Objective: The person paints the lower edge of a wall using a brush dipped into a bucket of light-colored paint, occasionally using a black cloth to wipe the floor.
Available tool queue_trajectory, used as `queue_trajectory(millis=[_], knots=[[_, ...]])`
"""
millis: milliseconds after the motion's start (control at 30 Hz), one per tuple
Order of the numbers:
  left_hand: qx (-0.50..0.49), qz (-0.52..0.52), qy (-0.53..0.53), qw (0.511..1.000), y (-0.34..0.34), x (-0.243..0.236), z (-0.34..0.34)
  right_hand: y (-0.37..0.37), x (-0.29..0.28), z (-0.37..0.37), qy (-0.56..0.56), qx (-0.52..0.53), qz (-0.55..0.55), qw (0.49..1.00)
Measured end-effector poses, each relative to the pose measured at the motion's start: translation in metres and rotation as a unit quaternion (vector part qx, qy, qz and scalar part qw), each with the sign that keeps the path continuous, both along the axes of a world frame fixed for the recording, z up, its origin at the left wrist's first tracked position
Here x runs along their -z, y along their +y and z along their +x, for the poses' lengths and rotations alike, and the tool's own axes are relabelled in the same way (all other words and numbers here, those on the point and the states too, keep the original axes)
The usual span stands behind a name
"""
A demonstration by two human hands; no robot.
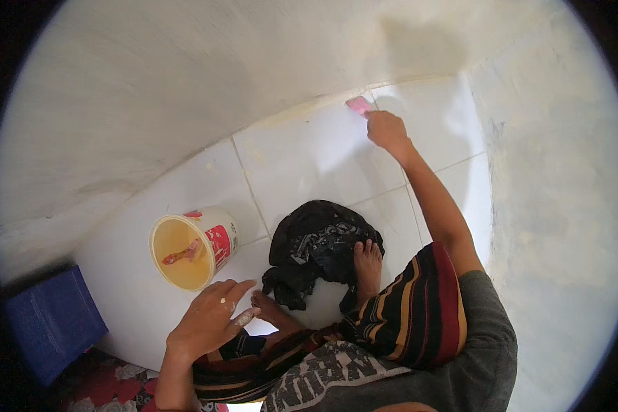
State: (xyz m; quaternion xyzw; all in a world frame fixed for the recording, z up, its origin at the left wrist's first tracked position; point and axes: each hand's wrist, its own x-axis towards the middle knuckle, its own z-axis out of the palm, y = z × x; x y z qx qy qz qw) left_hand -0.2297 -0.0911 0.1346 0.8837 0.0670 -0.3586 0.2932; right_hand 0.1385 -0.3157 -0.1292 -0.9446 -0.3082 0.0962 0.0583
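Note:
My right hand [388, 132] grips a small pink scraper [359, 106], with its flat blade at the seam where the wall meets the tiled floor. Most of its handle is hidden in my fist. My left hand [216, 312] is raised above my lap, holding nothing. Its fingers are apart and white smears mark the thumb and knuckles. Just beyond it stands a white bucket [228, 230] with red patches and a pale yellow inside. A paintbrush [182, 253] with an orange-brown handle rests in the bucket.
Crumpled black plastic [326, 240] with whitish smears lies by my bare feet. A blue box-like object [56, 323] stands at the left, beside a red floral cloth [110, 388]. Pale walls [185, 75] rise ahead and at the right [556, 206] of the white tiles [299, 154].

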Motion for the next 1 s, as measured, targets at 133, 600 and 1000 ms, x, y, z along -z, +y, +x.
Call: queue_trajectory(millis=[133, 600, 1000], knots=[[-0.001, -0.013, 0.019, 1.0, -0.003, -0.003, -0.001, 0.004, -0.013, -0.013, 0.025, -0.005, -0.032, 0.999], [0.001, 0.004, -0.013, 1.0, 0.001, 0.003, 0.0, 0.013, -0.005, -0.002, 0.012, 0.001, -0.02, 1.0], [-0.007, 0.003, -0.038, 0.999, 0.004, 0.007, -0.008, 0.022, -0.008, -0.001, 0.021, -0.009, -0.021, 1.0]])
